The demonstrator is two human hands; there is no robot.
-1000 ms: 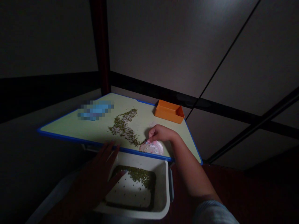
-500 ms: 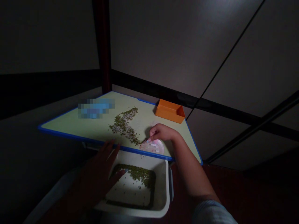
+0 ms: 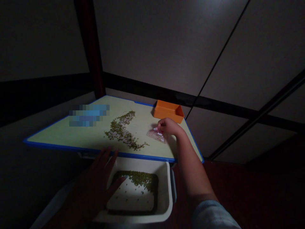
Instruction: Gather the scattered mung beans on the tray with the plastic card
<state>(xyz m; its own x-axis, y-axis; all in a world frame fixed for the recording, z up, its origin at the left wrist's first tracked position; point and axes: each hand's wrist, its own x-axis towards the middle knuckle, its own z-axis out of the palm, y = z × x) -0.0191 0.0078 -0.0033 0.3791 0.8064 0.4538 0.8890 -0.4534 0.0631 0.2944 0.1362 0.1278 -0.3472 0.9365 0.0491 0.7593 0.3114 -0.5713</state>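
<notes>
No readable text, labels, brands, numbers or signs anywhere in view.

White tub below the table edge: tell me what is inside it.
Small green grains lie inside the white tub, heaped toward its far side, a few scattered over its floor. The left hand covers what lies at its left; the tabletop hides its far rim.

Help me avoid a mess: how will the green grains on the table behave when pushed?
The green grains would probably scatter, as strays lie loose around the patch. Each is likely light, being tiny. Some may drop into the white tub below the near edge of the table.
</notes>
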